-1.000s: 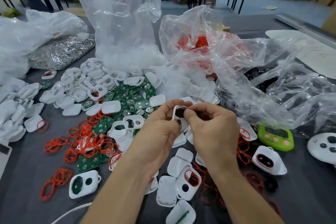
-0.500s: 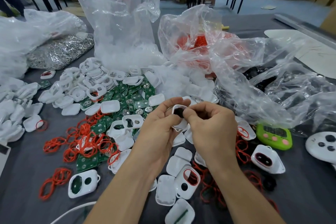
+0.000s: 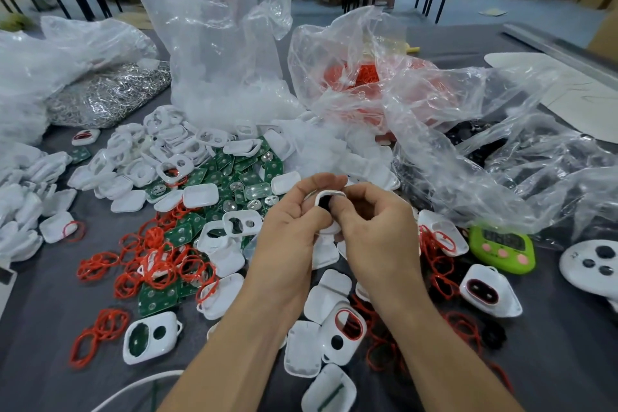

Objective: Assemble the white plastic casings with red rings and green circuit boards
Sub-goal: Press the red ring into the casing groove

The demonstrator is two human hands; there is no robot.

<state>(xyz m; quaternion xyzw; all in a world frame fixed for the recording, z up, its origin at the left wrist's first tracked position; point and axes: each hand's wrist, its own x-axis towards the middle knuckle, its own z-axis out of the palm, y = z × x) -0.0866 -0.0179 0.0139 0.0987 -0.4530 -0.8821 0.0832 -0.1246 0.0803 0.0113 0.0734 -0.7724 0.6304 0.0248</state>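
Note:
Both hands meet above the middle of the table on one white plastic casing with a dark opening. My left hand grips it from the left, thumb across its top edge. My right hand pinches its right side with curled fingers. Below and to the left lie loose red rings, green circuit boards and many white casings. A casing fitted with a red ring lies between my forearms, and one holding a green board lies at the lower left.
Large clear plastic bags crowd the back and right; one holds red rings. A silver heap sits back left. A green timer and a white round device lie at the right. The grey table shows at the front left.
Both hands stay together on the casing, which has turned slightly in my fingers. The view has shifted a little; nothing on the table has moved.

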